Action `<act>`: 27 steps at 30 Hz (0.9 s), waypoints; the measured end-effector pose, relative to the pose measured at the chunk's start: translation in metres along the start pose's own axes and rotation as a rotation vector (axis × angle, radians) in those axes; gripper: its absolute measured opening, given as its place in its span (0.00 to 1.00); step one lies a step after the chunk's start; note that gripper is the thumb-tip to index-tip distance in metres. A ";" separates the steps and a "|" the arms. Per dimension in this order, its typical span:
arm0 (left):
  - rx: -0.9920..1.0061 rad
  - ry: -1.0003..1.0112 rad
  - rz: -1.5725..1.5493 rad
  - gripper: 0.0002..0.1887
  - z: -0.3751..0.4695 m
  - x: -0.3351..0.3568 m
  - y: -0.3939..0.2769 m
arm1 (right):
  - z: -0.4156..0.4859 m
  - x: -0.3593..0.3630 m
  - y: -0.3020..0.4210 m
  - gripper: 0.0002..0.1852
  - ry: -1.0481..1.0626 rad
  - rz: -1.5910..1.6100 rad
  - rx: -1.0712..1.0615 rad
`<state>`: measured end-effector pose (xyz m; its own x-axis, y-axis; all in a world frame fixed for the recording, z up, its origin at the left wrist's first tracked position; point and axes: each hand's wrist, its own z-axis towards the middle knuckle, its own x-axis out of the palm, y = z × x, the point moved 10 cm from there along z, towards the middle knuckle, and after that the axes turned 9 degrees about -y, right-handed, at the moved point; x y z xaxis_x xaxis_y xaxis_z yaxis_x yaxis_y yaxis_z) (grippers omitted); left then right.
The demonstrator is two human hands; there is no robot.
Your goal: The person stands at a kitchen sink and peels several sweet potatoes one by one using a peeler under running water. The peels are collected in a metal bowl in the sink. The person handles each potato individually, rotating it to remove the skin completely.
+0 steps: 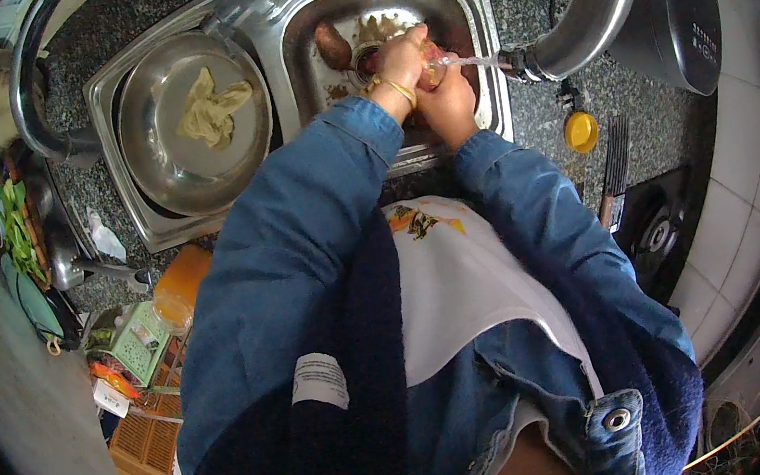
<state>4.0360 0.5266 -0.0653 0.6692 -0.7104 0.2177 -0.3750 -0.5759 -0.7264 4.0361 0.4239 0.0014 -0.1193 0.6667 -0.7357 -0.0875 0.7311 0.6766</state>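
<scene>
Over the right bowl of a steel sink (pixel 297 59), my left hand (pixel 399 63) and my right hand (pixel 450 100) hold a reddish root vegetable, apparently a sweet potato (pixel 432 64). A stream of water (pixel 472 62) from the faucet spout (pixel 516 63) at the right runs onto it. My fingers hide part of its skin. A yellowish band circles my left wrist. Another brown-red sweet potato (pixel 333 46) lies on the bowl floor beside the drain (pixel 366 57), with brown dirt around it.
A round steel basin (pixel 148 146) sits in the left bowl, holding a crumpled pale yellow cloth or glove (pixel 212 108). Right of the sink are a yellow cap (pixel 581 132), a black slotted turner (pixel 616 153) and a stove (pixel 659 227). Leafy greens (pixel 21 233) lie far left.
</scene>
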 end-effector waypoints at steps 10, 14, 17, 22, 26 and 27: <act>0.099 0.491 -0.288 0.13 -0.029 0.022 -0.017 | -0.035 0.068 -0.020 0.09 0.865 1.392 0.832; 0.639 0.002 0.403 0.13 -0.011 -0.001 -0.026 | -0.017 0.063 -0.054 0.10 0.390 0.914 0.698; 0.635 -0.064 0.635 0.15 -0.005 0.004 -0.031 | -0.006 0.050 -0.062 0.14 0.136 0.818 0.482; 0.090 0.209 0.160 0.25 0.012 0.002 0.005 | -0.035 0.060 -0.037 0.15 0.679 1.082 0.772; 0.417 0.418 0.155 0.18 -0.035 0.034 -0.022 | -0.049 0.069 -0.054 0.17 0.756 1.255 0.954; 0.408 0.484 0.243 0.21 -0.054 0.036 -0.028 | -0.040 0.061 -0.056 0.20 0.559 1.142 0.955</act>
<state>4.0361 0.4958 -0.0020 0.1987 -0.9562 0.2151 -0.1425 -0.2453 -0.9589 3.9946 0.4181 -0.0807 -0.0358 0.9271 0.3731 0.8992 -0.1331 0.4169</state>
